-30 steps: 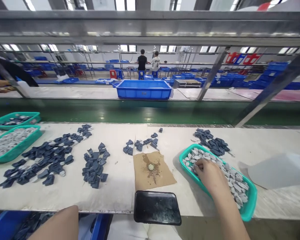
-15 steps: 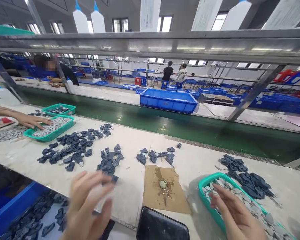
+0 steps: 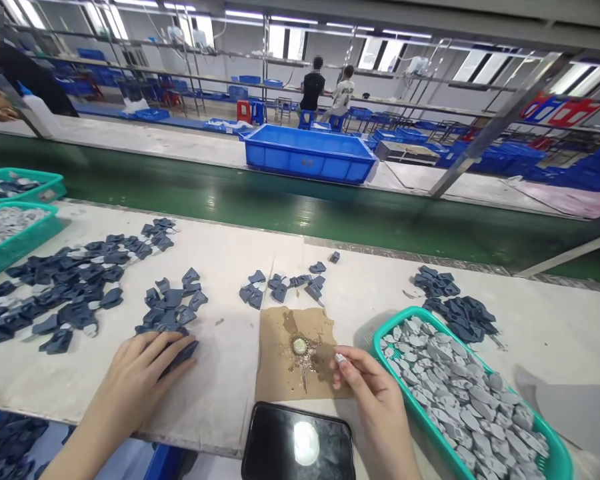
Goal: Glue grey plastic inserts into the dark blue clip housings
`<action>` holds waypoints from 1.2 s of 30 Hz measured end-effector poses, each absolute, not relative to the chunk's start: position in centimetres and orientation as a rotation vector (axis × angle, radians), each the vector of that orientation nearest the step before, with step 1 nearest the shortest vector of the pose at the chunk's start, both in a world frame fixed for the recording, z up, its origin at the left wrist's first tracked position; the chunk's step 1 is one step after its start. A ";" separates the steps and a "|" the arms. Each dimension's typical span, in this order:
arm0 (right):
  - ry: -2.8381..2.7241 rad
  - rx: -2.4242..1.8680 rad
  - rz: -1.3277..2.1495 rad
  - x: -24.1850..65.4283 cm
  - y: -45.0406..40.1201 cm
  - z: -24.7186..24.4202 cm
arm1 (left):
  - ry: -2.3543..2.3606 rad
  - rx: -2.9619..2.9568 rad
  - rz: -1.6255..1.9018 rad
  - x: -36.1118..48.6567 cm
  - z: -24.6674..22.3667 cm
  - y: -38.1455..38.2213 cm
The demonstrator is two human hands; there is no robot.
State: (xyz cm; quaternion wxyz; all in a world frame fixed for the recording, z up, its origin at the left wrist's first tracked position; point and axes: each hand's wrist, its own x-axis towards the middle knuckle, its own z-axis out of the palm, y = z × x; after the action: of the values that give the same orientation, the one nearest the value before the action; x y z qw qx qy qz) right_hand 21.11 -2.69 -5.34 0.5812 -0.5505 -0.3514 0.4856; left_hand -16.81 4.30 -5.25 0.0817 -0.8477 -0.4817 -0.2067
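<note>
White table (image 3: 220,253) w/ teal basket (image 3: 555,440) of grey pcs on R side. Phone (image 3: 298,443) near edge, cardboard (image 3: 275,360) just beyond. L hand (image 3: 147,367) over dark pcs (image 3: 173,300), fingers part-curled, grip unclear. R hand (image 3: 367,383) pinches small grey pc (image 3: 340,359), thumb + finger closed, btwn cardboard & basket.

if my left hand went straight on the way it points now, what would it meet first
The near pile of dark pieces: the fingers of your left hand already look to be on it. Beyond, probably bare tabletop, then the next dark cluster, though depth is unclear.
</note>
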 end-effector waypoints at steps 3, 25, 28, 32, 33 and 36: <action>-0.771 -1.285 1.165 20.9 -2.4 -5.4 | -1.465 -2.595 -0.767 -16.0 -4.8 4.0; -1.440 -1.580 0.891 21.1 1.4 -3.4 | -2.946 -2.552 -2.559 -0.8 -3.8 1.2; -1.494 -1.589 0.859 20.6 1.5 -3.7 | -2.957 -2.581 -2.443 -0.5 -3.9 1.0; -1.661 -1.557 0.737 19.9 1.5 -3.4 | -2.981 -2.664 -2.286 -0.5 -4.2 1.1; -1.703 -1.544 0.696 19.8 1.5 -3.3 | -2.992 -2.670 -2.280 -0.5 -4.3 1.0; -1.787 -1.494 0.616 19.6 1.6 -3.1 | -2.982 -2.676 -2.338 -0.6 -4.3 0.9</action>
State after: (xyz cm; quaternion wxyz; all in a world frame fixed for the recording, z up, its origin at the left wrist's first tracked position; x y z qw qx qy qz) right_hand 19.57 1.65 -3.06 0.3580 -0.5790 -0.6925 0.2389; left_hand -0.56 0.87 -4.34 -0.6807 -0.4225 -0.4709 -0.3692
